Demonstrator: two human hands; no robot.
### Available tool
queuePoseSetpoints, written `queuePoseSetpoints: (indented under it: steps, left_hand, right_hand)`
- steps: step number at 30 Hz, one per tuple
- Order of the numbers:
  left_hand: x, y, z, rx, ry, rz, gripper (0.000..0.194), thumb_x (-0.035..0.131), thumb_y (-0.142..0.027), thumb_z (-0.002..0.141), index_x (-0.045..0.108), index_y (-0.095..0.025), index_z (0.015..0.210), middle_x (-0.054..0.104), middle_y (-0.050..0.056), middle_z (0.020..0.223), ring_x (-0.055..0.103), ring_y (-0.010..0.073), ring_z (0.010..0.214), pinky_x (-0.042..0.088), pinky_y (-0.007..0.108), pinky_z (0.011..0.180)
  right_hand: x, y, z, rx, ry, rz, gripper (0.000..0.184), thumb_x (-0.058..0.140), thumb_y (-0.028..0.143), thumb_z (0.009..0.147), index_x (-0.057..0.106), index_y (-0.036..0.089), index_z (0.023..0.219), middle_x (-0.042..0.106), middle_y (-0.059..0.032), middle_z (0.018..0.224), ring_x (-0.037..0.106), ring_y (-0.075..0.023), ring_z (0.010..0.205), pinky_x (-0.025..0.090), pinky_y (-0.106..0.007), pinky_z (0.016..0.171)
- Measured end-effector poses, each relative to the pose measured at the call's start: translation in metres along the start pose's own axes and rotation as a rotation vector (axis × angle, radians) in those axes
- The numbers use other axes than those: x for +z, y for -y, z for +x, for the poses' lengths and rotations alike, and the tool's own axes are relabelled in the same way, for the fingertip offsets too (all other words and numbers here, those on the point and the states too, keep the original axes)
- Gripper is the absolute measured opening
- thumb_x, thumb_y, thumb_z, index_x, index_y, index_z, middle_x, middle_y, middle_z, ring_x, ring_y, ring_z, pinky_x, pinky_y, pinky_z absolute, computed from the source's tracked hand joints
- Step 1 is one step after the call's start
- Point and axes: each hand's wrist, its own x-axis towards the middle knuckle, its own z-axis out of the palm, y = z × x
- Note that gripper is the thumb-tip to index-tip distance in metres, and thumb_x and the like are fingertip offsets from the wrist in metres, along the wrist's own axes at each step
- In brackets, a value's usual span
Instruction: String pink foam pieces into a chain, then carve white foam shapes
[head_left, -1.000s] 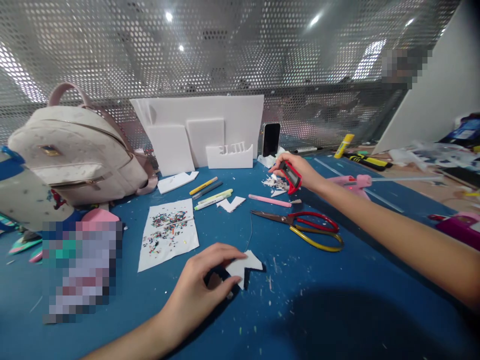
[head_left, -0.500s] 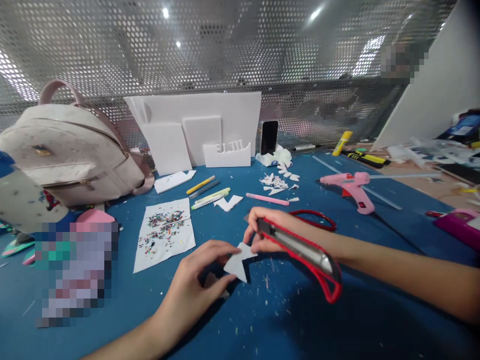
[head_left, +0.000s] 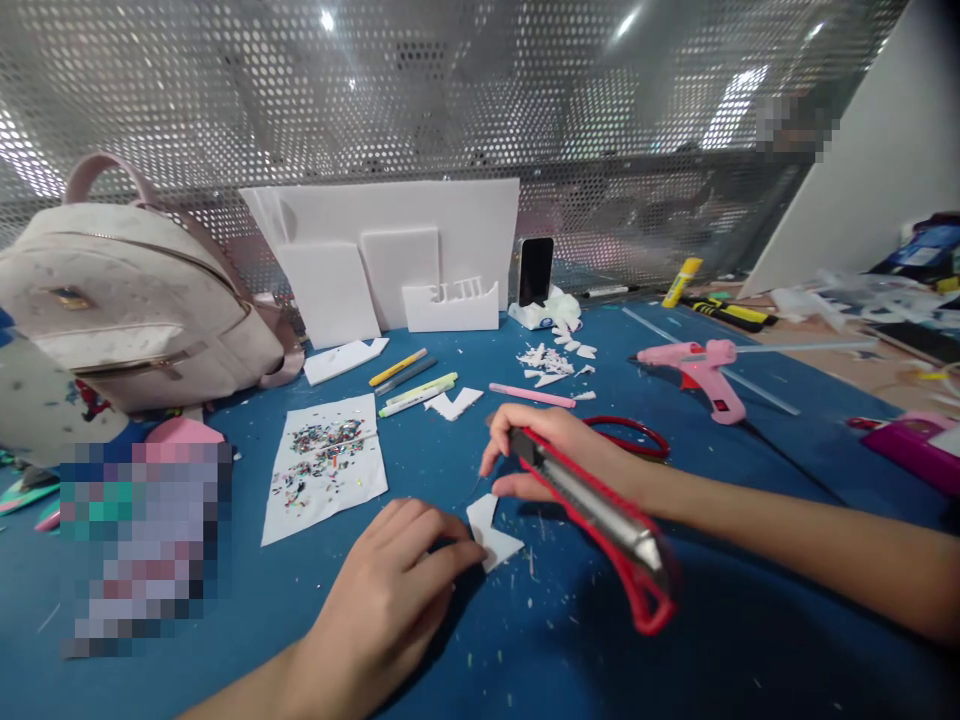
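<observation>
My left hand (head_left: 401,590) is closed, its fingertips pinching the left edge of a small notched white foam piece (head_left: 496,545). My right hand (head_left: 551,450) holds a red utility knife (head_left: 592,505), its handle slanting back toward me over the wrist. The right thumb and fingertips are slightly apart, just above the top of the foam piece. Beyond the hands, a V-shaped white foam cutting (head_left: 454,403) lies beside a pink pen (head_left: 532,396). White crumbs are scattered on the blue table (head_left: 525,660) around the piece.
Left stand a backpack (head_left: 142,300) and a paper (head_left: 322,510) with colourful bits. Pens (head_left: 416,395), foam boards (head_left: 330,295), a phone (head_left: 536,270) and scraps (head_left: 546,360) lie farther back. To the right are red-handled scissors (head_left: 637,437) and a pink glue gun (head_left: 709,370).
The foam piece has turned and sits lower against the table. My right fingers have come off it, and my left fingers have closed together at its edge. The knife's handle end has swung slightly lower.
</observation>
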Motion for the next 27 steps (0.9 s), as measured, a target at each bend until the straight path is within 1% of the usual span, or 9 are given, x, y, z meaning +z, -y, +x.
queuePoseSetpoints:
  steps: [2, 4, 7, 10, 13, 15, 19, 23, 27]
  left_hand:
    - [-0.002, 0.005, 0.001, -0.012, -0.002, 0.065, 0.039, 0.041, -0.004, 0.094, 0.062, -0.021, 0.122, 0.067, 0.010, 0.116, 0.059, 0.0251, 0.099, 0.046, 0.041, 0.086]
    - [-0.005, 0.009, 0.003, -0.023, 0.008, 0.109, 0.039, 0.044, -0.005, 0.092, 0.061, -0.021, 0.124, 0.067, 0.010, 0.122, 0.059, 0.0271, 0.104, 0.045, 0.044, 0.090]
    - [-0.008, 0.013, 0.006, -0.007, 0.072, 0.139, 0.050, 0.046, -0.006, 0.089, 0.054, -0.022, 0.136, 0.063, 0.010, 0.135, 0.056, 0.0292, 0.120, 0.041, 0.048, 0.102]
    - [-0.010, 0.013, 0.008, 0.014, 0.168, 0.156, 0.060, 0.048, -0.010, 0.090, 0.043, -0.023, 0.148, 0.058, 0.010, 0.145, 0.051, 0.0300, 0.132, 0.032, 0.054, 0.112]
    - [-0.012, 0.012, 0.010, 0.013, 0.260, 0.166, 0.065, 0.047, -0.011, 0.092, 0.034, -0.024, 0.154, 0.053, 0.010, 0.150, 0.048, 0.0291, 0.137, 0.027, 0.055, 0.116]
    - [-0.012, 0.012, 0.011, 0.013, 0.292, 0.170, 0.066, 0.046, -0.011, 0.092, 0.032, -0.024, 0.155, 0.051, 0.010, 0.151, 0.046, 0.0284, 0.139, 0.026, 0.054, 0.117]
    - [-0.013, 0.015, 0.012, 0.006, 0.320, 0.189, 0.066, 0.046, -0.009, 0.092, 0.032, -0.026, 0.155, 0.051, 0.009, 0.152, 0.044, 0.0283, 0.140, 0.023, 0.057, 0.118]
    - [-0.015, 0.019, 0.014, 0.018, 0.350, 0.192, 0.065, 0.045, -0.012, 0.095, 0.030, -0.027, 0.156, 0.049, 0.008, 0.154, 0.044, 0.0275, 0.141, 0.023, 0.056, 0.118]
    - [-0.016, 0.022, 0.015, 0.047, 0.362, 0.191, 0.065, 0.044, -0.011, 0.095, 0.030, -0.026, 0.156, 0.048, 0.007, 0.155, 0.044, 0.0262, 0.141, 0.022, 0.053, 0.118]
  right_hand:
    - [0.001, 0.002, -0.009, -0.033, -0.105, -0.003, 0.025, 0.059, 0.046, 0.092, 0.055, 0.022, 0.091, 0.062, 0.0000, 0.079, 0.055, -0.0154, 0.065, 0.043, -0.029, 0.062]
    - [0.003, 0.003, -0.018, -0.063, -0.143, -0.014, 0.026, 0.046, 0.044, 0.094, 0.058, 0.023, 0.099, 0.058, -0.0003, 0.076, 0.051, -0.0159, 0.063, 0.039, -0.030, 0.059]
    - [0.011, 0.000, -0.031, -0.097, -0.158, -0.049, 0.016, 0.050, 0.032, 0.085, 0.054, 0.023, 0.098, 0.058, -0.0009, 0.078, 0.050, -0.0157, 0.062, 0.038, -0.029, 0.056]
    - [0.017, -0.007, -0.036, -0.119, -0.036, -0.047, 0.013, 0.053, 0.022, 0.078, 0.051, 0.024, 0.091, 0.057, 0.0023, 0.071, 0.049, -0.0123, 0.054, 0.037, -0.025, 0.052]
    - [0.019, -0.012, -0.034, -0.210, 0.149, -0.030, 0.009, 0.051, 0.022, 0.078, 0.054, 0.023, 0.087, 0.060, 0.0019, 0.072, 0.052, -0.0117, 0.056, 0.039, -0.024, 0.055]
    - [0.019, -0.014, -0.031, -0.248, 0.228, -0.040, 0.012, 0.049, 0.021, 0.078, 0.055, 0.023, 0.089, 0.061, 0.0015, 0.072, 0.053, -0.0119, 0.057, 0.041, -0.024, 0.058]
    - [0.027, -0.020, -0.026, -0.232, 0.262, -0.095, 0.032, 0.049, 0.018, 0.071, 0.053, 0.022, 0.103, 0.062, 0.0034, 0.068, 0.051, -0.0121, 0.052, 0.039, -0.024, 0.054]
    - [0.037, -0.031, -0.026, -0.249, 0.256, -0.077, 0.034, 0.053, 0.018, 0.069, 0.056, 0.022, 0.102, 0.061, 0.0044, 0.066, 0.051, -0.0112, 0.051, 0.040, -0.022, 0.053]
    - [0.040, -0.043, -0.027, -0.327, 0.278, -0.059, 0.037, 0.056, 0.018, 0.070, 0.058, 0.023, 0.107, 0.058, 0.0052, 0.071, 0.051, -0.0099, 0.054, 0.041, -0.022, 0.056]
